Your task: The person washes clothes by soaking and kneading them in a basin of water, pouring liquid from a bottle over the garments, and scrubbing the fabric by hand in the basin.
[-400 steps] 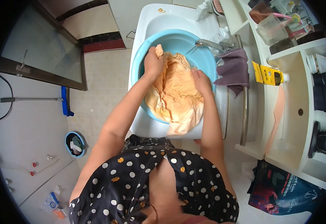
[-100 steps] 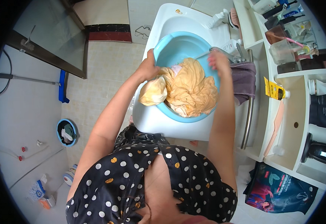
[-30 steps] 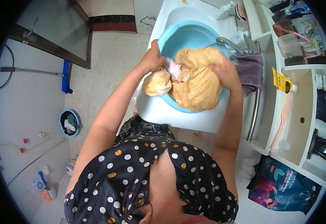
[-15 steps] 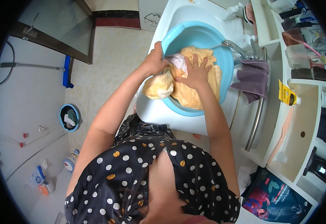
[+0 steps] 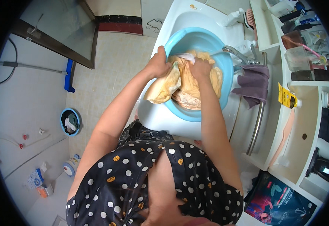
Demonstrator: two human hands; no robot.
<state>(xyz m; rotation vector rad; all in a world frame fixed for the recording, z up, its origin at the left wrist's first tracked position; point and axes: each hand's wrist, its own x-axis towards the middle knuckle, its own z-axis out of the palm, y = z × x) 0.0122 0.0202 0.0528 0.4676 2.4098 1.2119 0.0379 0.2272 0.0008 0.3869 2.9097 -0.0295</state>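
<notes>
Right hand (image 5: 201,70) has curled from spread flat to fingers closed on the cloth (image 5: 189,83). Left hand (image 5: 158,66) also has fingers closed on it beside the basin (image 5: 228,73), where it lies heaped, one end outside.

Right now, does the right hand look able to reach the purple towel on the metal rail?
Probably yes, once the right hand leaves the yellow cloth: the purple towel hangs uncovered to its right, beyond the blue basin's rim.

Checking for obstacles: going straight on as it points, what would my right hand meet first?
For the right hand, probably the white cloth in the basin; depth there is hard to judge.
</notes>
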